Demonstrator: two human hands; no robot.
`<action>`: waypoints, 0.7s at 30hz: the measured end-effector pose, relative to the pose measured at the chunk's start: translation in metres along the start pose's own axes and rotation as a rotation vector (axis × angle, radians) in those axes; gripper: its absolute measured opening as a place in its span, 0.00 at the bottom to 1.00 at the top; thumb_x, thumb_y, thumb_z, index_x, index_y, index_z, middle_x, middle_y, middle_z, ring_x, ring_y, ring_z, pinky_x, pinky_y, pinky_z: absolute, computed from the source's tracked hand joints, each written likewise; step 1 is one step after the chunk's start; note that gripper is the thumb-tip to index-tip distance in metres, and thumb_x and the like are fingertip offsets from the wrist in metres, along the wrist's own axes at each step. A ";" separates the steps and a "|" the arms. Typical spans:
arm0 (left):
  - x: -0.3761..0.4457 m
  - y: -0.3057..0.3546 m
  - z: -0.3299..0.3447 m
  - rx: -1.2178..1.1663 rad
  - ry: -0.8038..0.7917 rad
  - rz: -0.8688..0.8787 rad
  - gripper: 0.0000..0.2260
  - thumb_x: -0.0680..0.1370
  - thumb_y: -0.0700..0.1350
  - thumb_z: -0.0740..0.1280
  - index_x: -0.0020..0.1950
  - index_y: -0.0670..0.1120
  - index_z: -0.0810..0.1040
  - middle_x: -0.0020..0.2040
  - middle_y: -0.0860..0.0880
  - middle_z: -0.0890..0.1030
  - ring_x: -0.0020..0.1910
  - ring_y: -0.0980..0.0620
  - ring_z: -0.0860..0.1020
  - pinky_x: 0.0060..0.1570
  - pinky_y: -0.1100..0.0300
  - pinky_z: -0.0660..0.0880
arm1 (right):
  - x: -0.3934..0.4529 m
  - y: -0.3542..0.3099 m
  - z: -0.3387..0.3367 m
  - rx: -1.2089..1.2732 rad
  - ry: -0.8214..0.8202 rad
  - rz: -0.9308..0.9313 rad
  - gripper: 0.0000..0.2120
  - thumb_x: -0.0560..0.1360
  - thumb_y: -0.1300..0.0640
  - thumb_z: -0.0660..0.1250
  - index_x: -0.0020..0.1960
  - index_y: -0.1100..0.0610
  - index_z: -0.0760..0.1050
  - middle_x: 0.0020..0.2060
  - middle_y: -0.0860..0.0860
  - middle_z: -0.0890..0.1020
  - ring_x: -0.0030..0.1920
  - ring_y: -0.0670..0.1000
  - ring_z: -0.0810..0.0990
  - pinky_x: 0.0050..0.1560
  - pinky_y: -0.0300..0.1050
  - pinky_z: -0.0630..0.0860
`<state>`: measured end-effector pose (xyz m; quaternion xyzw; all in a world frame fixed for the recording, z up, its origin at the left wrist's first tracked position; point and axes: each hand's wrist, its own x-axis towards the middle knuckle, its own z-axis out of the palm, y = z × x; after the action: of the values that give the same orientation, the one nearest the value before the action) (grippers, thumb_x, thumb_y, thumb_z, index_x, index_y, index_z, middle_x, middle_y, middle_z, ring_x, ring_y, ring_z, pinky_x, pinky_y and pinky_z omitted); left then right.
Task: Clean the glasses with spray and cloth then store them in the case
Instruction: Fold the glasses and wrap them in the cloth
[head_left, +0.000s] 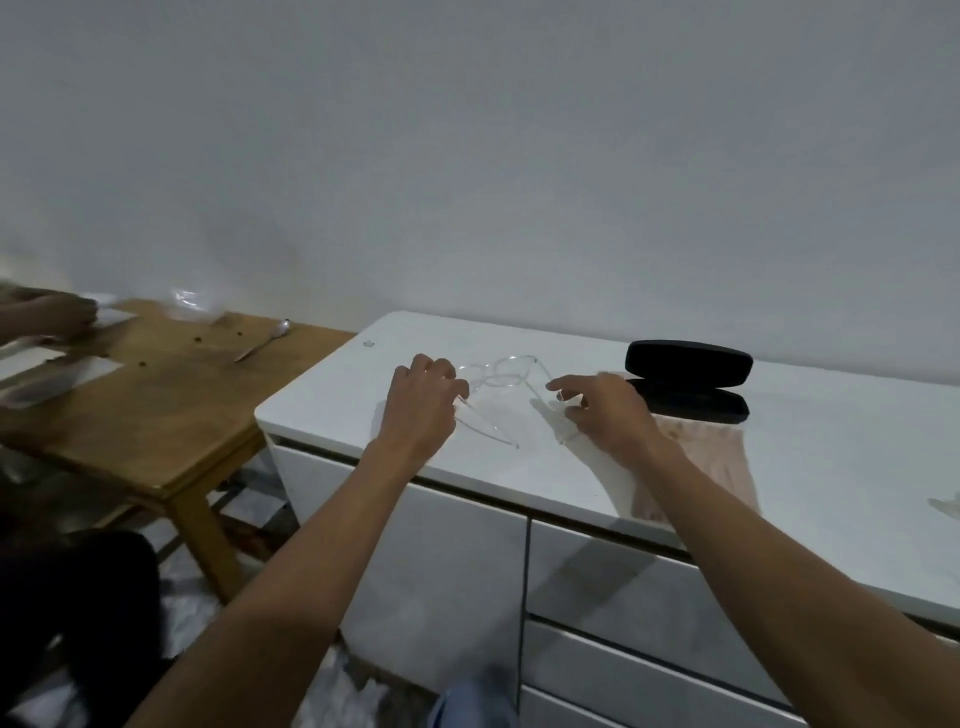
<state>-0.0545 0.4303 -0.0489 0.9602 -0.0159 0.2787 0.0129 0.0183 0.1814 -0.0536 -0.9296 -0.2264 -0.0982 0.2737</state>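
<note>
On the white surface (571, 467) of a low cabinet lie the clear-framed glasses (498, 374), arms unfolded and pointing toward the near edge, set a little in from the left end. The person's left hand (423, 402) is at the left hinge of the frame, its fingers (441, 371) curled around the end of the frame where the left arm starts; it looks like a light hold, though the frame is so transparent I cannot tell for sure that they grip it. The right hand (605, 410) is at the right arm of the glasses, forefinger stretched toward the frame and thumb below it, the fingers (563, 385) loosely spread and not closed on anything I can make out.

Just behind and to the right of the right hand, toward the far edge of the surface, sits the black case (688, 379), its lid raised and the hollow facing the person. A pale pink cloth (722, 457) lies flat in front of the case, reaching to the near edge, partly hidden under the right forearm.

Off the left end stands a wooden table (156, 415) with papers, and another person's hand (62, 314) at its far corner.
</note>
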 end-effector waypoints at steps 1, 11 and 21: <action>-0.001 -0.003 0.003 -0.011 0.045 0.006 0.11 0.69 0.34 0.76 0.46 0.49 0.88 0.50 0.48 0.85 0.52 0.41 0.79 0.45 0.50 0.73 | 0.003 0.000 0.003 0.005 0.027 -0.007 0.18 0.76 0.62 0.70 0.62 0.46 0.84 0.52 0.47 0.87 0.52 0.52 0.83 0.49 0.47 0.75; 0.011 0.007 0.001 -0.309 0.340 -0.165 0.04 0.74 0.41 0.75 0.48 0.45 0.87 0.37 0.43 0.84 0.42 0.40 0.82 0.39 0.52 0.77 | 0.014 -0.006 -0.004 0.243 0.371 -0.085 0.07 0.77 0.64 0.73 0.53 0.57 0.88 0.40 0.51 0.87 0.36 0.45 0.80 0.47 0.44 0.77; 0.050 0.071 -0.010 -0.752 0.031 -0.268 0.05 0.76 0.46 0.75 0.50 0.49 0.88 0.46 0.51 0.88 0.48 0.53 0.85 0.53 0.56 0.79 | -0.015 0.031 -0.065 0.277 0.517 0.080 0.07 0.78 0.58 0.73 0.54 0.57 0.86 0.44 0.52 0.88 0.46 0.52 0.86 0.57 0.51 0.81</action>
<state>-0.0209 0.3584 -0.0124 0.8777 0.0088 0.2635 0.4002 0.0164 0.1165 -0.0185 -0.8358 -0.1234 -0.2890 0.4503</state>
